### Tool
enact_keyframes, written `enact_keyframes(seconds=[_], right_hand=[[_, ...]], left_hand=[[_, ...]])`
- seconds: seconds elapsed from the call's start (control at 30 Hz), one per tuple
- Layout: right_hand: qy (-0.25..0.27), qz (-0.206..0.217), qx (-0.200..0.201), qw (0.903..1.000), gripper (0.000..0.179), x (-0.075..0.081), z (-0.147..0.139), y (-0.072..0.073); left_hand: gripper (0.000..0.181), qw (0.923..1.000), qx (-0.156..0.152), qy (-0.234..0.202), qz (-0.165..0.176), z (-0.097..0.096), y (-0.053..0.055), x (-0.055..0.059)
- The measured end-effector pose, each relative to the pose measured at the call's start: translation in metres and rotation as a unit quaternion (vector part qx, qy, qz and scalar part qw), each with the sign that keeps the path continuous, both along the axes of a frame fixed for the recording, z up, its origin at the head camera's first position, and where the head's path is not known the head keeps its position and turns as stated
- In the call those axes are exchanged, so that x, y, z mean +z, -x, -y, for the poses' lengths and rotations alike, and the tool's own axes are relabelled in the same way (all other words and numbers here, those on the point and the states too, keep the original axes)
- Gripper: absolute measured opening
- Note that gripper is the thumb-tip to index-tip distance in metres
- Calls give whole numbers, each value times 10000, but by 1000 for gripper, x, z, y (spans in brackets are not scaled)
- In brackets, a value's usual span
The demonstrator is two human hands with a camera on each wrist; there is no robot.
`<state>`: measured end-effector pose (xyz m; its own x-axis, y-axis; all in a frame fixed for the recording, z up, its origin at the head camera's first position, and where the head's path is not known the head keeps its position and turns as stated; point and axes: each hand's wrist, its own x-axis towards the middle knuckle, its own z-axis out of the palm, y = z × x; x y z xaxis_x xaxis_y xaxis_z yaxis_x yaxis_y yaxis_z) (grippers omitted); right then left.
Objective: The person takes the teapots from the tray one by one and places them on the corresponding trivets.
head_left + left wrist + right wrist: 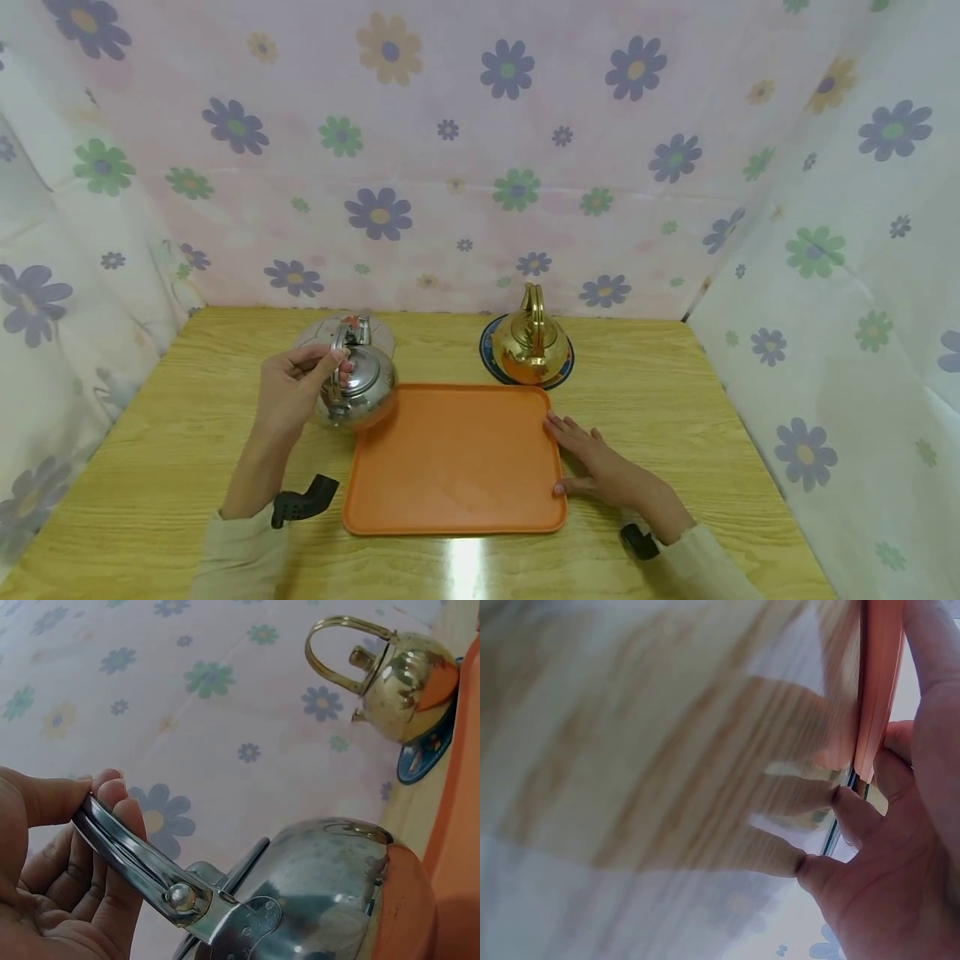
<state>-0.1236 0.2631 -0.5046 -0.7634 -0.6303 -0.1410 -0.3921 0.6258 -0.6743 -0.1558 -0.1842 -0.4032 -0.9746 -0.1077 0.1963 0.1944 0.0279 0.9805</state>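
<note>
My left hand (pixel 288 392) pinches the upright handle of a shiny silver teapot (pixel 369 398) between thumb and fingers. The pot overlaps the far left corner of an orange tray (pixel 457 467) in the head view, and its base is hidden there. Behind it, a pale round plate (pixel 311 333) is partly covered. In the left wrist view, orange reflects off the side of the silver teapot (pixel 322 870). My right hand (pixel 611 471) touches the tray's right edge with spread fingers; in the right wrist view some fingertips (pixel 817 871) meet the tabletop beside the tray's rim (pixel 881 682).
A gold teapot (pixel 521 354) stands on a blue patterned plate (pixel 488 354) beyond the tray's far right corner. The wooden table (pixel 660 383) is bordered at the back and sides by flowered cloth (pixel 450 208).
</note>
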Motion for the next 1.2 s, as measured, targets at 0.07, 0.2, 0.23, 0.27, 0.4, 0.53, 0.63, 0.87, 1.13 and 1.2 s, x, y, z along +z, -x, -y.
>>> enact_keyframes(seconds=[0.07, 0.2, 0.23, 0.27, 0.4, 0.53, 0.63, 0.87, 1.13, 1.2], right_hand=[[-8, -9, -8, 10000, 95, 0, 0, -1], [-13, -31, -23, 10000, 95, 0, 0, -1], [-19, -34, -22, 10000, 95, 0, 0, -1], [-28, -35, -23, 10000, 95, 0, 0, -1], [-74, -52, -15, 10000, 95, 0, 0, -1], [-88, -44, -1, 10000, 95, 1, 0, -1], [-74, -11, 7, 10000, 95, 1, 0, -1], [-48, 1, 5, 10000, 96, -1, -1, -1], [-50, 4, 32, 10000, 95, -1, 0, 0], [-49, 28, 35, 10000, 96, -1, 0, 0]], left_hand=[[24, 10000, 4, -18, 2, 2, 2, 0], [25, 9999, -9, -101, -72, 6, 7, 0], [25, 9999, -15, -142, -94, 7, 8, 0], [25, 9998, -15, -162, -114, 8, 9, 0], [19, 9993, 1, -352, -149, 9, 11, 0], [13, 9984, 75, -544, -104, 11, 13, 0], [14, 9981, 82, -608, -86, 13, 16, 0], [15, 9973, -45, -683, -265, 22, 25, -4], [15, 9935, -176, -1038, -429, 29, 37, -10], [15, 9930, -188, -1078, -449, 29, 40, -10]])
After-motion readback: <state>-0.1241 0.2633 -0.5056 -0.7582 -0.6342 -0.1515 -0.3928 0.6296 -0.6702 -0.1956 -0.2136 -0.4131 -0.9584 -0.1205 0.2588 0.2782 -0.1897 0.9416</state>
